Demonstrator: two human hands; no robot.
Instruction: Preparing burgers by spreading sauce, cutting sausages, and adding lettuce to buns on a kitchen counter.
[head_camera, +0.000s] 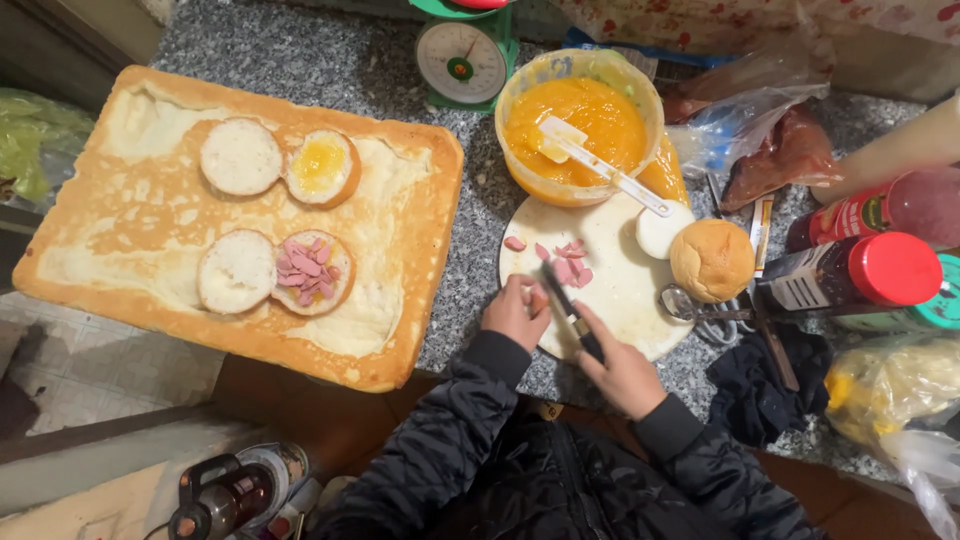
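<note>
My right hand (628, 372) grips a black-handled knife (570, 310) whose blade points up over a round white cutting board (625, 290). My left hand (515, 312) pinches a small piece of pink sausage (538, 300) against the board, right beside the blade. Cut pink sausage pieces (565, 262) lie on the board just above. A whole bun (712, 260) and a white slice (662, 230) rest at the board's right edge. On the big orange tray (120, 240) to the left lie two split buns, one with yellow filling (322, 166), one with sausage bits (308, 270).
A plastic tub of orange purée (580, 125) with a white spatula stands behind the board, a green kitchen scale (462, 60) further back. Red-capped sauce bottles (860, 275), plastic bags, a spoon (690, 305) and a dark cloth (760, 385) crowd the right. The grey granite counter (470, 220) shows between tray and board.
</note>
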